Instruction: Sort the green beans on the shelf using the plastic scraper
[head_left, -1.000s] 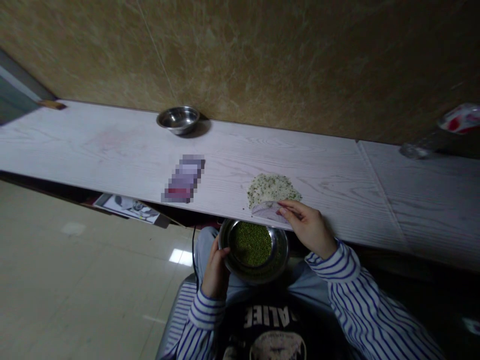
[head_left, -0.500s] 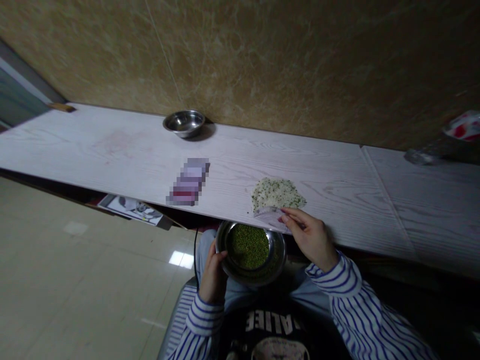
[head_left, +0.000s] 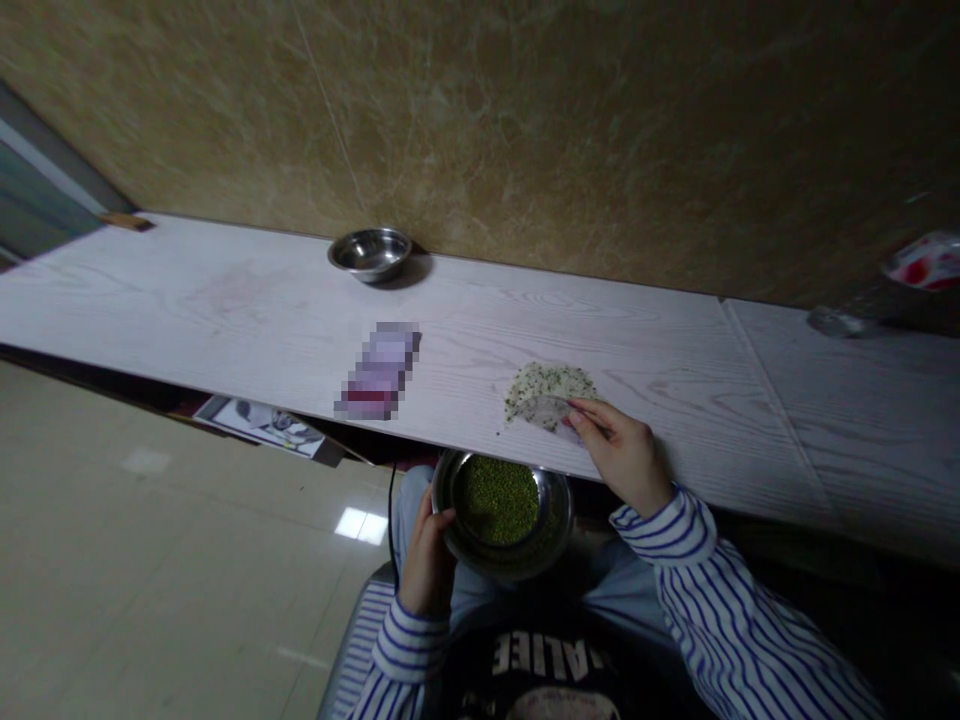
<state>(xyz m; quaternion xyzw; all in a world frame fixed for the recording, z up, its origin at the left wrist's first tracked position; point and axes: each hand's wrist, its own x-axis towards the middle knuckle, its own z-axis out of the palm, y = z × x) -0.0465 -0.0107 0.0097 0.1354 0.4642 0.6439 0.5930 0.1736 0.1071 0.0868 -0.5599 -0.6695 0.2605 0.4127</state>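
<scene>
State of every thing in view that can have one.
Near bowl, held, part-filled with green grains
Left hand, gripping near bowl's rim
Translucent sheet, pinched at one end
Right hand, pinching translucent sheet
Mixed pile, loose on tabletop
Far bowl, upright
Pixelated item, lying flat
Clear container, blurred, pose unclear

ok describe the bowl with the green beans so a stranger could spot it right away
Find the long pale wood-grain table running along the marbled brown wall. Just below its near edge, the left hand holds a round metal bowl by its rim. Unlike the other bowl, which stands on the table near the wall, this one contains small green beans.
</scene>
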